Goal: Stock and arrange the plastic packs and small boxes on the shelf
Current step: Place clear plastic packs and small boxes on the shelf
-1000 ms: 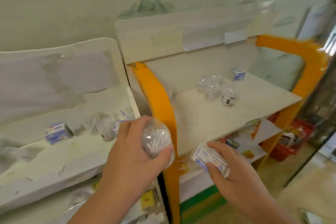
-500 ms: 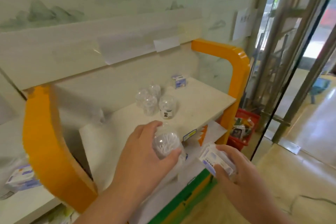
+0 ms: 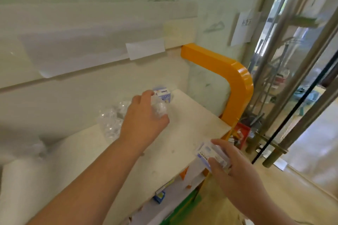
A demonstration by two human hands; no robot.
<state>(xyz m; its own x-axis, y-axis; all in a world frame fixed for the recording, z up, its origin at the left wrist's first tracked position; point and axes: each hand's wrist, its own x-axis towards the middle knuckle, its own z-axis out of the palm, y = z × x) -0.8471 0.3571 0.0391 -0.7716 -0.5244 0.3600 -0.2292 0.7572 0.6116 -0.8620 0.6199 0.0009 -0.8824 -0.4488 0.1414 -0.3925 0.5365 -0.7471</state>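
My left hand (image 3: 142, 120) reaches over the white shelf (image 3: 186, 131) and grips a clear round plastic pack (image 3: 159, 108) between thumb and fingers. Just left of it lies a cluster of clear plastic packs (image 3: 111, 120), partly hidden by my hand. A small blue and white box (image 3: 163, 94) stands at the back of the shelf, right behind the held pack. My right hand (image 3: 236, 171) stays at the shelf's front right corner and holds a small white and blue box (image 3: 210, 153).
An orange frame (image 3: 236, 86) curves round the shelf's right end. Below it sits a red basket (image 3: 241, 133) with goods. A lower shelf (image 3: 193, 179) carries tags and a small blue box (image 3: 159, 196). Metal and glass door frames (image 3: 296, 86) stand on the right.
My left hand has carried the clear pack from the shelf's front edge to the back, beside the cluster and the small box. My view has swung right. The right hand keeps its box.
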